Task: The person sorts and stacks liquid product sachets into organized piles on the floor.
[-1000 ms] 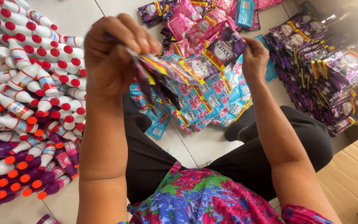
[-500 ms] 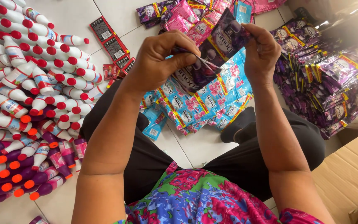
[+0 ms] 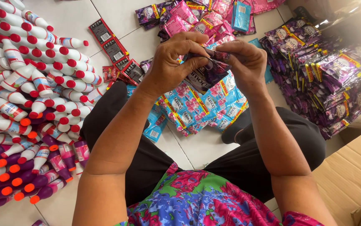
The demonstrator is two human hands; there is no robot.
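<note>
Both hands meet over my lap on a dark purple sachet strip (image 3: 207, 71). My left hand (image 3: 174, 62) pinches its upper left edge with thumb and fingers. My right hand (image 3: 245, 62) grips the strip's right end, fingers curled over it. Below the hands, blue and pink sachets (image 3: 197, 109) hang and lie in a bunch against my knees. I sit on the white tiled floor in black trousers.
A big heap of small white bottles with red caps (image 3: 25, 71) fills the left, with purple bottles with orange caps (image 3: 17, 184) below. Red-black sachet strips (image 3: 115, 52) lie ahead. Purple sachets (image 3: 322, 79) pile up at right, pink ones (image 3: 197, 19) at top. A cardboard box (image 3: 356, 175) stands lower right.
My left hand came down from high at the left and joined the right hand at the centre. The loose strip it carried is now bunched between both hands.
</note>
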